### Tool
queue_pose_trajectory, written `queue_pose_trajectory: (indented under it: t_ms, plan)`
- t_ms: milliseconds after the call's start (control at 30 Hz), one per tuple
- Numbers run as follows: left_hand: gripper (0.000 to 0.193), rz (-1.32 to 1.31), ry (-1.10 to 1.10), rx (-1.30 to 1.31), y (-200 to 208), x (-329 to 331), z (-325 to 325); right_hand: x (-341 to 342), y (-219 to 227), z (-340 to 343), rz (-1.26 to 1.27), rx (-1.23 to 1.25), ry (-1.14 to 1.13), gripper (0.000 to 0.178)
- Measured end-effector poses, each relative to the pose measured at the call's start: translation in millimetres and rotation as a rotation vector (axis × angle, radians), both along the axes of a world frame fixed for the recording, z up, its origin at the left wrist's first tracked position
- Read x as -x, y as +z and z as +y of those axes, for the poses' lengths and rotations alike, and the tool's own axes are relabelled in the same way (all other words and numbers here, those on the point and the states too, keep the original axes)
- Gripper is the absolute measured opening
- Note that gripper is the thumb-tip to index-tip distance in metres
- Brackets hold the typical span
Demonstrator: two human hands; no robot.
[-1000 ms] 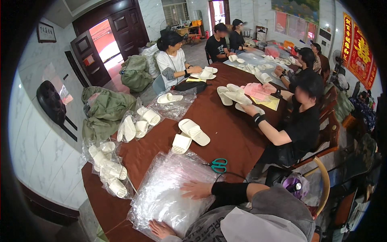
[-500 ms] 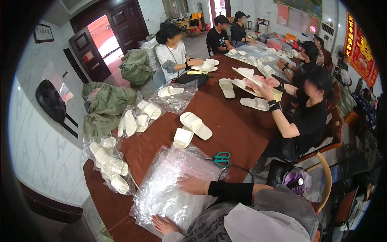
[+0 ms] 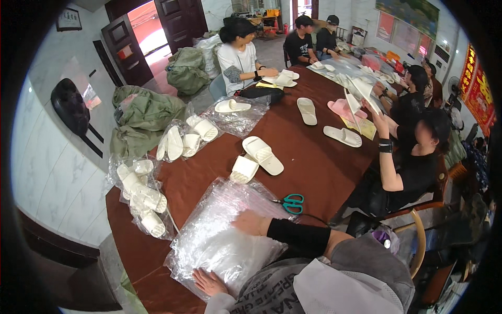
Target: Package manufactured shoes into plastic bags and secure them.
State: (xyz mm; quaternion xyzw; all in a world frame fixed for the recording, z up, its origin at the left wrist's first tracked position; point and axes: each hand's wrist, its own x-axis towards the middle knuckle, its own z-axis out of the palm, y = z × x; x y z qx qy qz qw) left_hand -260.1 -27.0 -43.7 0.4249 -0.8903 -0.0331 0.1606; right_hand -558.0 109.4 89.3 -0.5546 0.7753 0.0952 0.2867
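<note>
A stack of clear plastic bags [image 3: 214,230] with a pink strip along its far end lies on the brown-covered table before me. My left hand [image 3: 210,282] rests flat on its near edge, fingers spread. Over its right side is my right hand [image 3: 252,223], palm down and holding nothing; motion blurs its fingers, but its outline looks flat. Just past the bags sit two cream slippers, one slipper [image 3: 264,155] leaning on the other slipper [image 3: 244,169]. Teal-handled scissors [image 3: 293,203] lie right of the bags, their blades partly hidden by the plastic.
Several bagged slippers [image 3: 146,198] line the table's left edge. A person on the right [image 3: 418,162] holds up cream slippers [image 3: 361,94] near a pink slipper [image 3: 346,108]. Another person [image 3: 238,57] sits across at far left. Green sacks [image 3: 146,107] stand by the wall.
My view has shifted slightly. My right hand is now blurred over the bags, while my left stays on their near edge. The person on the right has raised the slippers upright.
</note>
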Motion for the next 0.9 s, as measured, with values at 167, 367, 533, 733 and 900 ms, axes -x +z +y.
queue_pose_trajectory:
  t_ms: [167, 367, 533, 733, 900]
  plan:
    - [0.052, -0.033, 0.007, -0.046, -2.3, 1.3, -2.1, -34.9, -42.5, 2.6, 0.034, 0.933, 0.141, 0.052]
    - [0.053, 0.039, -0.05, -0.078, -2.1, 7.2, -1.0, -19.8, -109.2, 34.0, 0.001, 0.721, 0.097, 0.058]
    - [0.048, 0.016, -0.112, -0.175, -19.8, -15.9, -32.4, -19.7, -105.4, 33.5, -0.011, 0.691, 0.074, 0.057]
    - [0.028, 0.826, 0.077, -1.164, 23.1, -43.0, -100.6, -9.9, -112.1, 41.6, -0.023, 0.725, 0.082, 0.055]
    - [0.032, 0.859, 0.194, -0.925, 96.0, -42.7, -148.7, -15.6, -100.0, 33.6, -0.009, 0.723, 0.124, 0.055]
